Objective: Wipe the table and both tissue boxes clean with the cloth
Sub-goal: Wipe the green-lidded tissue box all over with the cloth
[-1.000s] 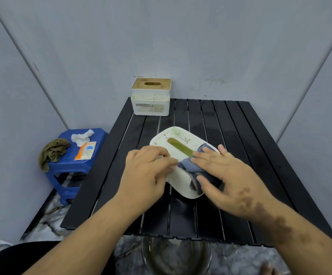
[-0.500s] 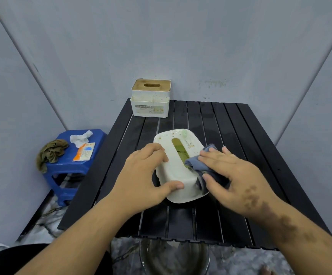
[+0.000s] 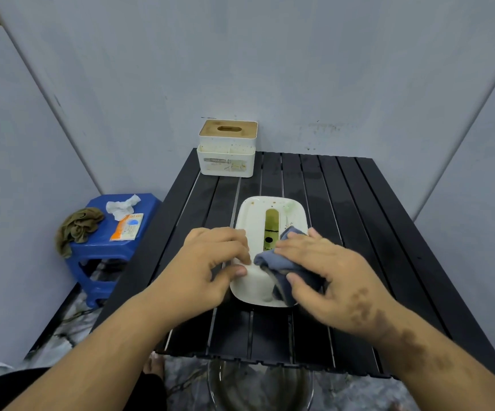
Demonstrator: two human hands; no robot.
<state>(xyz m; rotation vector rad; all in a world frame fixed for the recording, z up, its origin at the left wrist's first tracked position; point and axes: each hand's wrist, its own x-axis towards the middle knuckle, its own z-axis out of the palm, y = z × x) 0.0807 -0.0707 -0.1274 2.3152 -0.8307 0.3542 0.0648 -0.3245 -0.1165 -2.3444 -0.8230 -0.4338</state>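
A white oval tissue box (image 3: 255,221) with a long slot in its top stands in the middle of the black slatted table (image 3: 344,209); specks and a greenish smear mark its far end. My left hand (image 3: 210,268) grips the box's near left side, thumb on the front edge. My right hand (image 3: 329,277) presses a folded blue-grey cloth (image 3: 282,262) onto the box's near right top, fingers spread and the thumb curled round the cloth's fold. A second tissue box (image 3: 227,149), white with a wooden lid, stands at the table's far left corner.
A blue plastic stool (image 3: 104,247) left of the table carries an olive rag (image 3: 77,226), a crumpled tissue (image 3: 122,204) and an orange packet (image 3: 127,231). A glass bowl (image 3: 258,387) sits on the floor under the table's near edge. Grey panels wall in three sides.
The oval box has been turned so that its slot runs straight away from me. My left hand shifted along its left side, and my right hand moved the cloth toward the near end.
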